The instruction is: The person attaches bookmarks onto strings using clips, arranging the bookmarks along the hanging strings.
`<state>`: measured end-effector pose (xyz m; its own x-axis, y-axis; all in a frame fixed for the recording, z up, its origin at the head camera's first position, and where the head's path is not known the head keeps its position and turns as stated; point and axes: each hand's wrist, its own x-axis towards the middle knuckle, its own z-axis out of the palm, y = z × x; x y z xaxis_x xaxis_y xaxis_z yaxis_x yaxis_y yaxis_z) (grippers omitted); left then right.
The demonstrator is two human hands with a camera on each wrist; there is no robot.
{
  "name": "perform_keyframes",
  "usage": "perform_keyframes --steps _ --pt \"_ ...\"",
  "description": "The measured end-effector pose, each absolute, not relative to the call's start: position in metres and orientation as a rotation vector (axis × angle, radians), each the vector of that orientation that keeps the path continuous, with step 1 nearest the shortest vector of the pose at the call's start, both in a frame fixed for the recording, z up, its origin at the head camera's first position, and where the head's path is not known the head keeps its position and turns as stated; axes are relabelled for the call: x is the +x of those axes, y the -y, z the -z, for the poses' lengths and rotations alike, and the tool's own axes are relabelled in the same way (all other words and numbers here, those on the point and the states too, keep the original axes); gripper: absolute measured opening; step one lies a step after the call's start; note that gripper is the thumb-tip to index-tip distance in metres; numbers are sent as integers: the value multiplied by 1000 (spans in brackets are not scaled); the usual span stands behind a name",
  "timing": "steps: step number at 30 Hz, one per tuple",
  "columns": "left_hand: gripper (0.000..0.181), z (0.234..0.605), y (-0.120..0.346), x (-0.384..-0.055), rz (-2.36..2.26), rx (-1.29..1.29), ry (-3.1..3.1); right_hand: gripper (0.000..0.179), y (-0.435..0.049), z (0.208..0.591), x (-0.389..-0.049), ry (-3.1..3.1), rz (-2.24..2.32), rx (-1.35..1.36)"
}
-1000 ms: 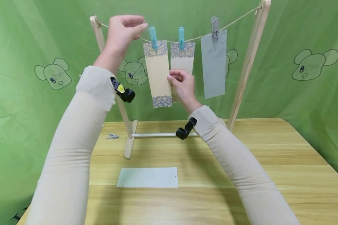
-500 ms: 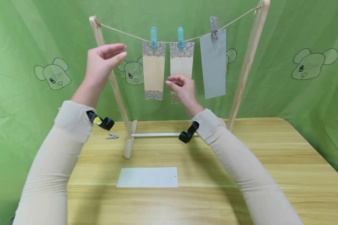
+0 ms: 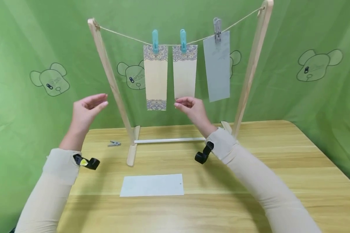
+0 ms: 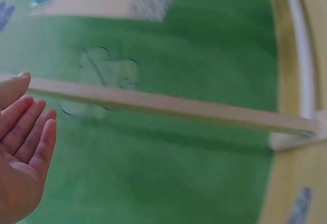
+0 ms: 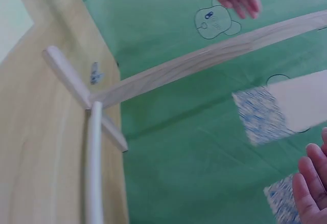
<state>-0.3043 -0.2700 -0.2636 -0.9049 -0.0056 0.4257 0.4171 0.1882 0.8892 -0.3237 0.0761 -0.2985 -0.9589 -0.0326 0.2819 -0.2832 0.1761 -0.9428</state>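
Observation:
My left hand point(image 3: 88, 111) is in the air left of the wooden stand, fingers loosely bent and holding nothing. In the head view my right hand point(image 3: 193, 111) hovers before the lower end of a patterned cream card point(image 3: 184, 76), covering part of it; the right wrist view shows its fingers point(image 5: 309, 178) bare. Beside that card hangs another patterned card point(image 3: 156, 79). Turquoise clothespins point(image 3: 155, 42) fix both to a string point(image 3: 123, 35). Farther right, a grey clothespin point(image 3: 217, 30) holds a plain grey-blue card point(image 3: 217, 69).
The stand's left post point(image 3: 110, 77) and right post point(image 3: 252, 71) carry the string, with a white bar point(image 3: 169, 140) joining them low down. A pale card point(image 3: 151, 185) with a small hole lies on the wooden table point(image 3: 250, 210). Near the left foot lies a loose grey clothespin point(image 3: 114, 143).
My right hand has let go of the left patterned card's edge and dropped lower. The card swung back and hangs straighter. My left hand has come down and left, away from the string.

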Motion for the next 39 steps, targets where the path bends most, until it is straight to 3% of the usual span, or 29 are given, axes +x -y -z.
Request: perform_keyframes --steps 9,18,39 --pt "41 333 291 -302 1725 -287 2220 27 -89 334 -309 2405 -1820 390" --pt "45 384 310 -325 1746 -194 2288 25 -95 377 -291 2551 -1811 431" --pt "52 437 347 -343 1784 -69 2541 34 -59 434 -242 2812 -1781 814"
